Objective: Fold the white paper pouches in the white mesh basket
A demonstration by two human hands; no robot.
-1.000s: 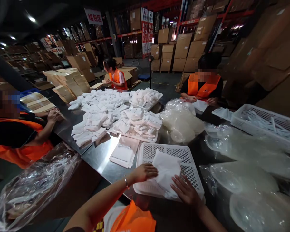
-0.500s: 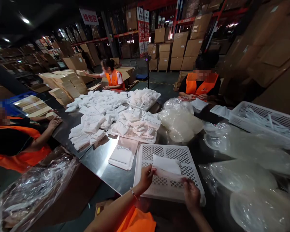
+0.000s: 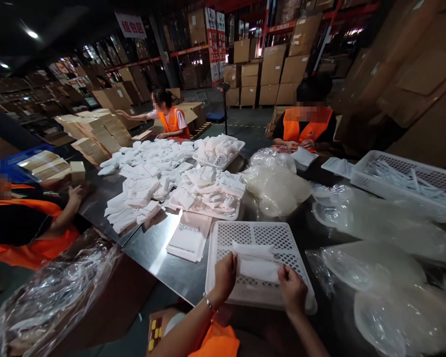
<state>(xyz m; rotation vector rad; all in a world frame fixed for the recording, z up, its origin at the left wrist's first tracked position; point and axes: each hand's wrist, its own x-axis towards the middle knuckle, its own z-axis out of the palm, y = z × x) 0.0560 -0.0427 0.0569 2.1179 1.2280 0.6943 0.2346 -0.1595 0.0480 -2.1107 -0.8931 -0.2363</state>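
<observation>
My left hand (image 3: 225, 275) and my right hand (image 3: 292, 291) each grip one end of a folded white cloth (image 3: 258, 270), held just above an upturned white perforated basket (image 3: 260, 235) on the steel table (image 3: 159, 245). A second fold of white cloth (image 3: 253, 250) lies on the basket right behind the held piece. A flat stack of white printed bags (image 3: 189, 238) rests on the table left of the basket.
Heaps of folded white cloths (image 3: 171, 178) cover the table's far half, some in trays. Clear bags of pale round pads (image 3: 375, 238) lie to the right, beside another white basket (image 3: 405, 183). Three people in orange vests sit around the table. Cardboard boxes stand behind.
The spread white cloth has been folded into a narrow strip. Both my hands lifted off the basket and now pinch its two ends closer to me.
</observation>
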